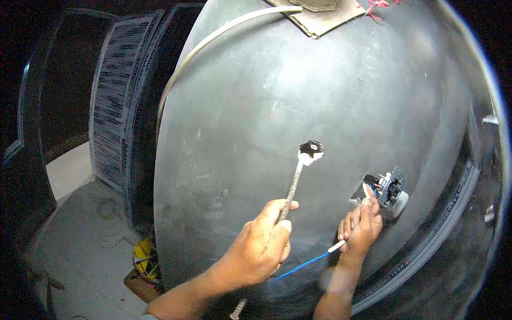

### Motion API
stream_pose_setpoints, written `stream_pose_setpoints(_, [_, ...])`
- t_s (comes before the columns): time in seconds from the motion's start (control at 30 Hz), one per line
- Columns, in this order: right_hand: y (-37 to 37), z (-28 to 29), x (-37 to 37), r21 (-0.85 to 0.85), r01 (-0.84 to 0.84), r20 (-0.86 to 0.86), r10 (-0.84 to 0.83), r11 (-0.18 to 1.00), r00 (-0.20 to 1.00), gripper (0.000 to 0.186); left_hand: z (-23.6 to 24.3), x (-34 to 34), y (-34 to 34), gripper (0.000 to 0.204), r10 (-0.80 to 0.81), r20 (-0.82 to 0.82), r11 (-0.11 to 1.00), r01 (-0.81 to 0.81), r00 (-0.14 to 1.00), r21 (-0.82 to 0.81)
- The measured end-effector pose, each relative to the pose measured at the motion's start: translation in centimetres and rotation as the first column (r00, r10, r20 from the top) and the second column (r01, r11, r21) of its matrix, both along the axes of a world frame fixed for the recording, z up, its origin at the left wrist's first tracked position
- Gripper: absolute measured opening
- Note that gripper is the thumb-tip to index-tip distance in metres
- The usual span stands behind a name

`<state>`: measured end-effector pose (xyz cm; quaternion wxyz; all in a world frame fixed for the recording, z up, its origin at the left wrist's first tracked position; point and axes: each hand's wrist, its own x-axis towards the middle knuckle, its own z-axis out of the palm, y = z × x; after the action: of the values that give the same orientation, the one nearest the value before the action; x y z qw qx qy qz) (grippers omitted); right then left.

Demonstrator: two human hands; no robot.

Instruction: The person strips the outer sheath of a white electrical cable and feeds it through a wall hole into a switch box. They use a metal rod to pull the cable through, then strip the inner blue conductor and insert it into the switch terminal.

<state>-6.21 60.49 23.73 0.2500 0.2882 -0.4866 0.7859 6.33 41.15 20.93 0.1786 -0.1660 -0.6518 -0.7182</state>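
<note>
My left hand (264, 242) grips a pale, twisted cable or rod (292, 189), whose upper end meets a ragged hole (311, 147) in the dark grey wall (234, 128); its lower end hangs below my wrist. My right hand (360, 226) is closed on a white-sheathed cable (337, 245) with a blue wire (305, 264) trailing down to the left. Its fingertips are at a second opening, beside a dark electrical fitting (393, 186) that sticks out from the wall with a round pale part. Exactly what the fingertips pinch is too small to tell.
Above, a cardboard piece (320, 24) has pink wire near it and a pale hose (213, 34) arching down left. Film-covered frames (109, 101) stand left, over a grey floor (90, 250) with a yellow bag or tool (146, 258). A trim strip (448, 213) curves along the right.
</note>
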Motion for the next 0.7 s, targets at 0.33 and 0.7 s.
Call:
stream_pose_setpoints(0.33, [-0.3, 0.2, 0.6, 0.007, 0.099, 0.049, -0.099, 0.995, 0.994, 0.035, 1.8, -1.7, 2.1, 0.044, -0.318, -0.117, 0.788, 0.331, 0.941, 0.519])
stream_pose_setpoints(0.7, [-0.4, 0.1, 0.5, 0.06, 0.158, 0.03, -0.16, 0.986, 0.987, 0.036, 0.8, -3.3, 0.2, 0.04, 0.006, -0.207, 0.989, 0.025, 0.978, 0.146])
